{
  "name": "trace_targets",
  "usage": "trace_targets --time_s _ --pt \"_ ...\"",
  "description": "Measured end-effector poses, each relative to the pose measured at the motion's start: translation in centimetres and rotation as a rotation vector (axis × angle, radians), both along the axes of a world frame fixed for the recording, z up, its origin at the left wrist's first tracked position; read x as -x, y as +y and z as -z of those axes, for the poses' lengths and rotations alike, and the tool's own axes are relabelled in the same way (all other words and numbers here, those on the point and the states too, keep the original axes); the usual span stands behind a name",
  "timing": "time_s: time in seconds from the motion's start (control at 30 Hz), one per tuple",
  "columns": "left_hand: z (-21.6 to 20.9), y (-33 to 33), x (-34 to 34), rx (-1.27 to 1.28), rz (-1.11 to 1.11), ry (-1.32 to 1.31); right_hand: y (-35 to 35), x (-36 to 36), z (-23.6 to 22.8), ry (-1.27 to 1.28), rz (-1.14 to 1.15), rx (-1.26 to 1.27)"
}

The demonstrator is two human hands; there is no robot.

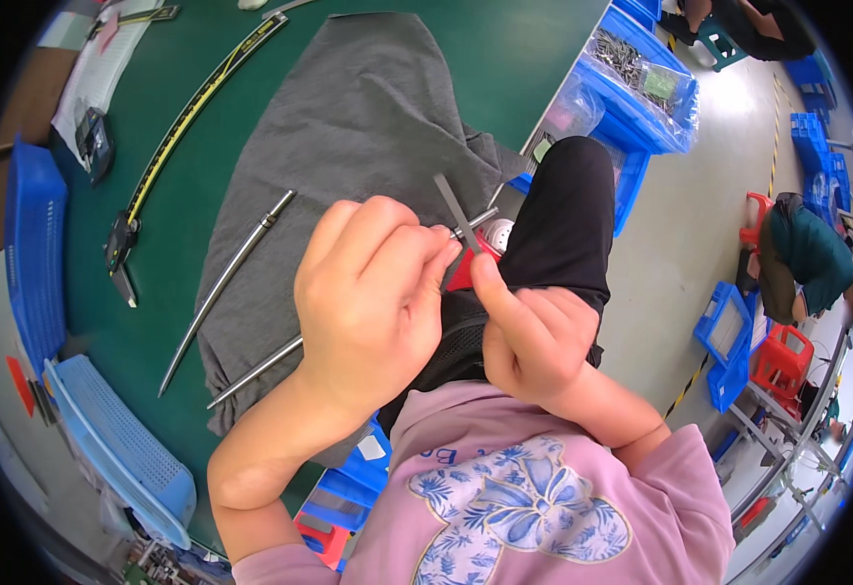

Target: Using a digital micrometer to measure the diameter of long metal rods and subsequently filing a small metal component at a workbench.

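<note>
My left hand (368,283) is closed on a slim metal rod, its fingertips pinching near one end. The rod's shiny tip (485,216) sticks out past the fingers, and its other length (260,370) shows beyond my wrist over the cloth. Between the thumb and fingers of my right hand (538,336) is a thin flat metal strip (453,203). That strip slants across the rod close to its end; whether they touch I cannot tell. A second metal rod (226,283), tapered at one end, lies on the grey cloth (348,107).
A long caliper-like measuring tool (187,127) lies on the green table (104,312), left of the cloth. Blue baskets (119,429) line the left edge. Blue bins (641,88) with small metal parts stand at the table's right side. Another person (816,253) sits farther right.
</note>
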State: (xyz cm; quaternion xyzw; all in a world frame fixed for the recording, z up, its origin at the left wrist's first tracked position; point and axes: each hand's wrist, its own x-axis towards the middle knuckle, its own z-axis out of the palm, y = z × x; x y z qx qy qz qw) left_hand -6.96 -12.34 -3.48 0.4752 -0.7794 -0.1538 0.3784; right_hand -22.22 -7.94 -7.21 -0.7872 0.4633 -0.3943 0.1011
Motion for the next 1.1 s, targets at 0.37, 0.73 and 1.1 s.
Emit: trace_targets --time_s 0.37,0.73,1.1 --pt "-0.1 0.0 -0.1 -0.015 -0.009 -0.009 -0.1 -0.2 0.2 -0.05 -0.015 0.029" --pt "0.4 0.0 0.1 -0.009 -0.004 0.043 0.9 0.5 -0.1 0.049 0.02 -0.031" --pt "0.3 0.1 0.1 -0.019 0.005 0.034 0.0 0.8 -1.6 0.072 -0.016 -0.07"
